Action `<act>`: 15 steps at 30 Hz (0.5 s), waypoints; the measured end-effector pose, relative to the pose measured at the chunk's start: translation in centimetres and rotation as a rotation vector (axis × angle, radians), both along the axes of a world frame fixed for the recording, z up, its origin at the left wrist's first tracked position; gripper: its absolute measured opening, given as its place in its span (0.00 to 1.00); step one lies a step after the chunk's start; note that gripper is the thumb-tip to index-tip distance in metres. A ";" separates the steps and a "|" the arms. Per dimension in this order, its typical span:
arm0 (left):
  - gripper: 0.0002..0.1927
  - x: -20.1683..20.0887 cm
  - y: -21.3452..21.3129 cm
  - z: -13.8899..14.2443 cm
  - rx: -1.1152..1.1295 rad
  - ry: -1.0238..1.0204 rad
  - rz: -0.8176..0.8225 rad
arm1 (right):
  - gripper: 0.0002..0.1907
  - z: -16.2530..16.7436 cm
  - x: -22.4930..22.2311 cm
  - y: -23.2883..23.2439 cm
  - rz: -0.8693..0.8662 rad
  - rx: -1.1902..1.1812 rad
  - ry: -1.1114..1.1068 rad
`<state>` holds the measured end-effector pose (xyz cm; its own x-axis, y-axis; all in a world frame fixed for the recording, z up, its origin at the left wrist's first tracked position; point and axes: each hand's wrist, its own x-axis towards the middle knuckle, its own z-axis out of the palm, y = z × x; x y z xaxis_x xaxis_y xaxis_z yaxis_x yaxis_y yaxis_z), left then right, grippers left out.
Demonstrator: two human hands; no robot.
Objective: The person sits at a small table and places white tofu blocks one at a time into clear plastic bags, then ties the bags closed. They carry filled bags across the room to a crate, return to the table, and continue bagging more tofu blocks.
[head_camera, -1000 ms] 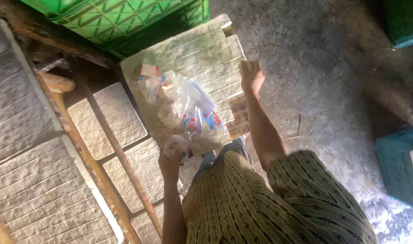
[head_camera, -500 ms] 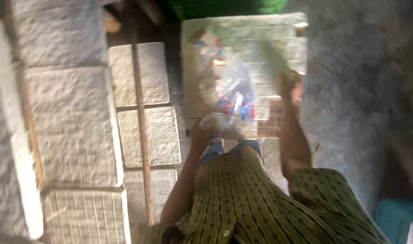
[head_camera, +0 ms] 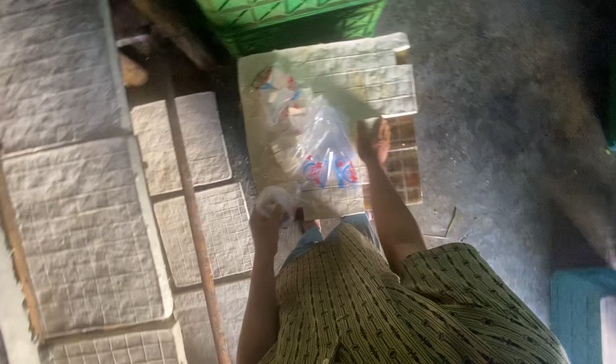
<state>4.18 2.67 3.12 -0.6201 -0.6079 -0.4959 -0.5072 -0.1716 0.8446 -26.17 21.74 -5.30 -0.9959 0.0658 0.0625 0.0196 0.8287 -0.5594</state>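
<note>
Since half a second ago the right hand [head_camera: 373, 139] has slid down from the tray's far edge onto the clear plastic bag [head_camera: 325, 152], grasping its side. The left hand [head_camera: 273, 210] (clenched) grips the bag's bunched end. One bag, one pale scored slab tray [head_camera: 362, 74] beneath both hands, one green crate [head_camera: 288, 20] beyond.

**What we cannot make out**

Our bags [head_camera: 321, 145] blur into glare, contents unreadable. The left hand [head_camera: 273, 212] hides what its fingers grip. The crate [head_camera: 288, 20] is cut off above, and the teal bin [head_camera: 584, 317] at the right.
</note>
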 end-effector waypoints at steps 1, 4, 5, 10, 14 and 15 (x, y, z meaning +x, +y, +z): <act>0.17 0.2 -0.1 0.1 -0.059 -0.074 -0.030 | 0.41 0.6 0.8 -0.3 -0.038 -0.036 -0.072; 0.16 0.5 -0.1 0.3 -0.068 -0.068 -0.017 | 0.48 1.9 2.3 -0.6 -0.147 0.078 -0.135; 0.16 0.6 -0.1 0.4 0.044 0.082 0.045 | 0.46 2.0 2.4 -0.3 -0.097 0.122 -0.118; 0.18 0.2 1.1 0.0 0.090 0.219 0.051 | 0.38 1.2 -0.6 4.6 0.076 -0.158 -0.146; 0.17 0.1 1.8 -0.5 0.093 0.112 0.001 | 0.39 0.4 -2.3 9.9 -0.070 -1.188 -0.574; 0.16 0.0 1.9 -0.6 0.106 0.090 -0.006 | 0.38 0.0 -1.9 10.8 -0.068 -1.074 -0.529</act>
<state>4.21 4.57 2.51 -0.6684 -0.5513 -0.4993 -0.4317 -0.2592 0.8640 -28.10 32.54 -5.33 -0.8739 -0.1129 -0.4729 0.4816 -0.0681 -0.8737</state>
